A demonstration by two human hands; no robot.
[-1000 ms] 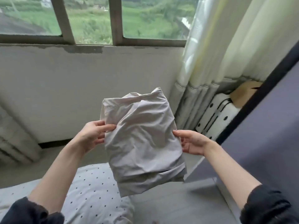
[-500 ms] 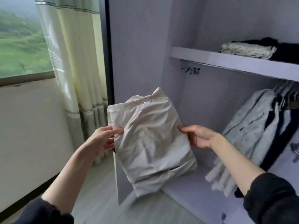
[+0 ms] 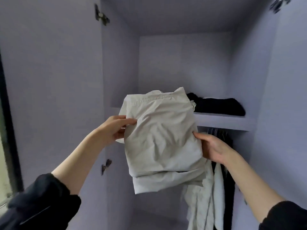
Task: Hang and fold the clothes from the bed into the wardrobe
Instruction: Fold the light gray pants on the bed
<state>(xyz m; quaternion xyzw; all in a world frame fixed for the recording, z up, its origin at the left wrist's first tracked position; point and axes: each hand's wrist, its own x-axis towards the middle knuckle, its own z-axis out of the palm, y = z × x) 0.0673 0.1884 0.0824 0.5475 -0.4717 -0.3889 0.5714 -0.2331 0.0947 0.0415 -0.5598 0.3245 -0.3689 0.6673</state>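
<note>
Pale grey cotton, a folded rectangular garment, is held up at the centre of the view before the open lilac wardrobe, its top edge level with the shelf at two o'clock. The left hand pinches the nine o'clock edge, thumb on top, and the right hand cups the three o'clock edge, fingers hidden behind. That two-sided grip looks meant to keep the fold flat for sliding beside the black folded clothes, above the hanging garments at five o'clock.
</note>
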